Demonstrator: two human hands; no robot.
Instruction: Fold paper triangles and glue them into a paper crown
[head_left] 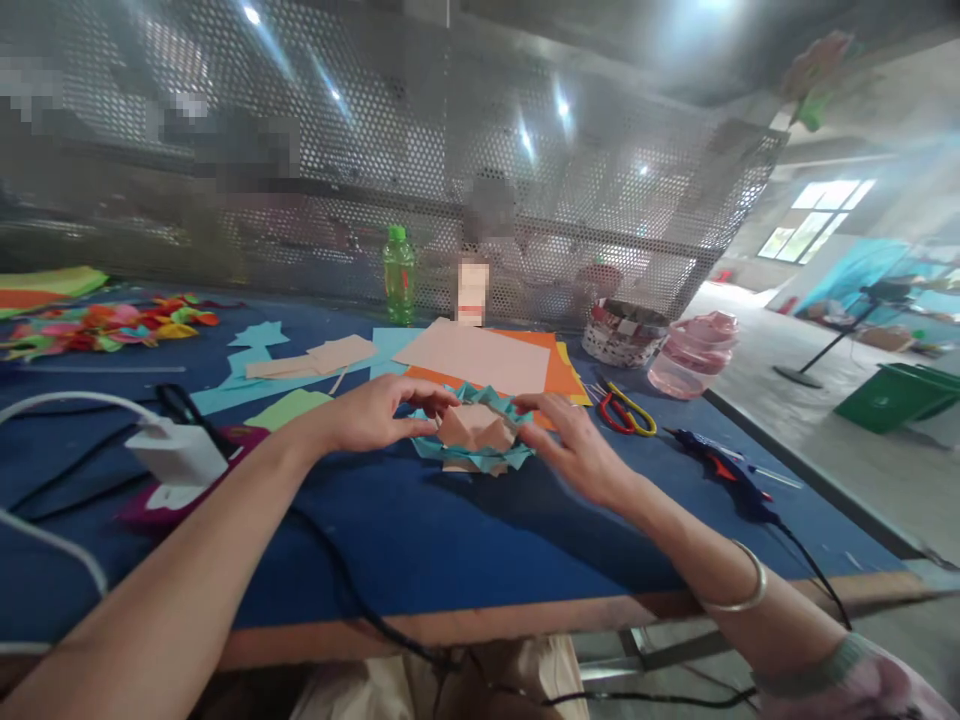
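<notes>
A folded paper flower (475,436), teal points around peach petals, lies on the blue table top (420,530). My left hand (375,412) rests at its left side with fingertips pinched on the teal rim. My right hand (574,445) touches its right side, thumb and fingers closing on the teal edge. Both forearms reach in from the near edge; a silver bangle (739,590) sits on my right wrist.
Peach and orange paper sheets (487,358) lie just behind the flower. Red and yellow scissors (622,408) and a blue glue gun (724,470) lie to the right. A white charger with cables (176,450) sits left. A green bottle (398,275), a basket (622,335) and a pink jar (691,355) stand behind.
</notes>
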